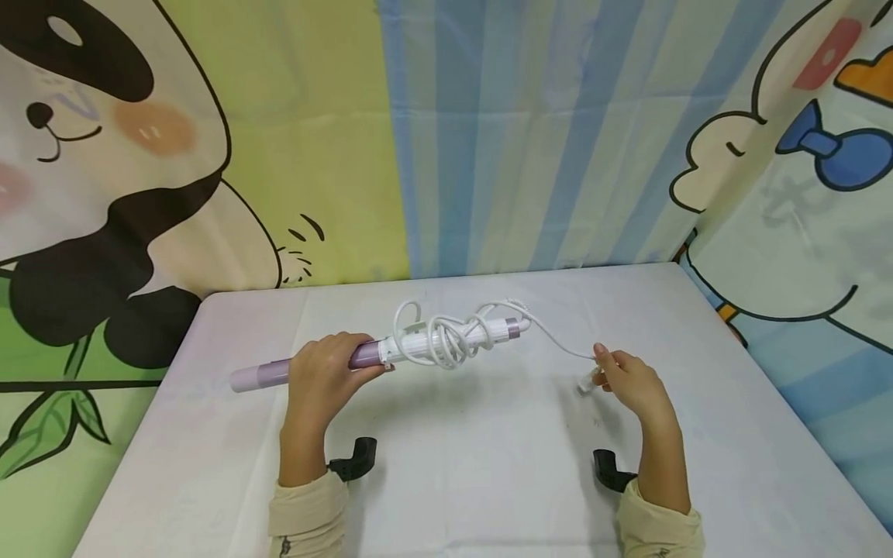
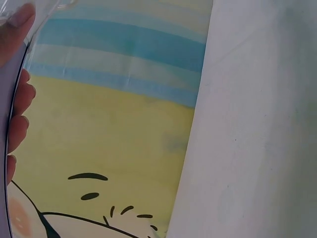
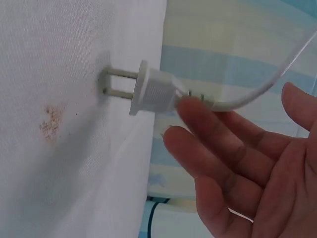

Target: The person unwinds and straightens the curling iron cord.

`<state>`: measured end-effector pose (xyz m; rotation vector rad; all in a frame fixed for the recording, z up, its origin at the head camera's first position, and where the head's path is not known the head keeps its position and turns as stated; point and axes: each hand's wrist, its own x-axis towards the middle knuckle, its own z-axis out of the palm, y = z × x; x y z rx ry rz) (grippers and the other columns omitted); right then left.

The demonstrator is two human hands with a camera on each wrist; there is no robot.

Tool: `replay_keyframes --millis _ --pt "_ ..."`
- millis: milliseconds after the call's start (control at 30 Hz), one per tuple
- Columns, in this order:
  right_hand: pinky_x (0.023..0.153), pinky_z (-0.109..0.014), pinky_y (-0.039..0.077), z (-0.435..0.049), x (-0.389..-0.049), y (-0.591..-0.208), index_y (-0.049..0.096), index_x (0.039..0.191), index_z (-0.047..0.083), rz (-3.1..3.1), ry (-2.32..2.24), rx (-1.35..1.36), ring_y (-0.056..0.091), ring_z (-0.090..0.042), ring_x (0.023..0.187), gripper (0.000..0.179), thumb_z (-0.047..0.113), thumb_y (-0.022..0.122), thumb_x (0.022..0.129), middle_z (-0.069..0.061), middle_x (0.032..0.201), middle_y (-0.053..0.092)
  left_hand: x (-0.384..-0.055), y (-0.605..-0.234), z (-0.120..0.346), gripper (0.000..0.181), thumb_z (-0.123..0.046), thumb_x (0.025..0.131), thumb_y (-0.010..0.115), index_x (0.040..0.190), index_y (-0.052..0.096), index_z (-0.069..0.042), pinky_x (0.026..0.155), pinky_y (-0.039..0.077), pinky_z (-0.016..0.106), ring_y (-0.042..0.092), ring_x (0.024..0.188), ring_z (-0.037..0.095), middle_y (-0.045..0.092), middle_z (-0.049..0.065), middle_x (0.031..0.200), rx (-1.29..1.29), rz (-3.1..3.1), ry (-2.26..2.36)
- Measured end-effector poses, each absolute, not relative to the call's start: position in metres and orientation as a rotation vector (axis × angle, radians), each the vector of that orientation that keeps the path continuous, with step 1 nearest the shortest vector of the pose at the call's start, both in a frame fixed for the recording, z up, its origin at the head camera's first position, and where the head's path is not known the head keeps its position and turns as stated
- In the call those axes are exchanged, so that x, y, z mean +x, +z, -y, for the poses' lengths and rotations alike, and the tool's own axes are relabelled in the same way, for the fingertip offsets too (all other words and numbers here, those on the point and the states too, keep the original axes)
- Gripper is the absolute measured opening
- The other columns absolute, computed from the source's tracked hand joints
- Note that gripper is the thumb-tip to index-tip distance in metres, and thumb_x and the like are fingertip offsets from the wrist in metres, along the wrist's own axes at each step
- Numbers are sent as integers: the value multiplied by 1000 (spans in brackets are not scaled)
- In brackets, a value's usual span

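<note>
The left hand (image 1: 326, 380) is wrapped around the purple handle of a hair iron (image 1: 366, 355), which is raised above the tabletop (image 1: 453, 480), tilted slightly, its pale tip to the left and its white end to the right. The thumb lies along the handle toward the white part, while the fingers curl over the far side. A white cord (image 1: 446, 341) is looped loosely around the white part, leaves past the purple band at the right end and runs across to the right hand (image 1: 631, 384). There two bent fingers hold the white plug (image 3: 156, 91) by its neck, one in front and one behind, with the thumb standing apart from it. The two prongs (image 3: 120, 93) point down at the tabletop; whether they touch it I cannot tell. A brownish smudge (image 3: 51, 121) marks the white cloth near them. Both arms have rolled beige sleeves (image 1: 307, 515), and a black curved piece (image 1: 359, 457) juts inward at each wrist. Behind the tabletop hangs a yellow and blue-striped backdrop (image 1: 335, 116) with a cartoon panda (image 1: 188, 77).
</note>
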<state>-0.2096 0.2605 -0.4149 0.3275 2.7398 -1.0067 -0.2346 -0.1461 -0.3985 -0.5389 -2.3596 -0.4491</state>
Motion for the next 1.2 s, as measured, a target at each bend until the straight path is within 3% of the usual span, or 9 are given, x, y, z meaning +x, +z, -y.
replay_keyframes --millis 133,233,333,433,600,733,900,1033,1200 --pt "79 -54 43 -255 -207 -407 38 132 -2 -2769 -941 325 51 -44 109 78 62 20 91 -23 118 58 -234 -398 146 44 -37 53 85 86 69 -12 53 42 30 62 62 17 69 1 73 -535 2372 -444" --pt "88 -60 38 -245 -206 -402 33 137 1 -2858 -991 252 40 -46 120 73 58 27 92 -26 132 46 -233 -398 146 44 -37 53 85 86 69 -11 53 42 29 62 62 17 69 1 73 -534 2372 -438" --pt "96 -62 30 -233 -209 -403 29 139 1 -2965 -1077 59 30 -47 128 66 47 39 94 -28 139 35 -233 -397 146 44 -37 54 85 86 69 -12 53 42 29 62 62 16 69 1 73 -540 2364 -436" --pt "100 -62 25 -221 -213 -408 30 139 -1 -3051 -1128 -171 27 -45 130 57 31 47 94 -27 139 33 -232 -397 146 44 -38 54 85 86 69 -13 53 42 29 62 63 15 69 0 73 -555 2355 -440" --pt "96 -58 32 -210 -215 -413 48 126 -3 -3176 -1166 -328 41 -42 120 35 11 48 94 -24 124 52 -232 -397 146 43 -39 53 84 85 69 -14 55 43 29 62 63 15 68 -1 72 -601 2338 -446" --pt "80 -49 45 -207 -214 -413 59 110 -2 -3302 -1136 -196 55 -35 96 21 5 48 93 -19 102 64 -232 -397 146 42 -40 54 83 83 68 -15 56 44 30 62 64 15 68 -2 72 -645 2318 -446" --pt "57 -33 38 -207 -214 -410 60 106 0 -3377 -1073 29 47 -24 64 19 7 47 94 -18 95 67 -232 -395 145 41 -42 55 81 82 68 -15 57 45 31 63 64 14 68 -3 71 -698 2279 -452" --pt "56 -33 39 -211 -214 -411 58 108 -1 -3406 -1026 85 51 -25 64 20 6 46 93 -19 95 67 -232 -394 146 42 -42 55 80 83 68 -14 58 46 31 63 65 15 68 -2 72 -709 2265 -466" --pt "66 -44 47 -218 -213 -413 57 112 -3 -3428 -1016 92 60 -33 80 23 4 46 93 -19 95 67 -232 -395 148 43 -37 53 84 83 69 -12 56 46 31 62 63 16 68 0 71 -662 2255 -482"
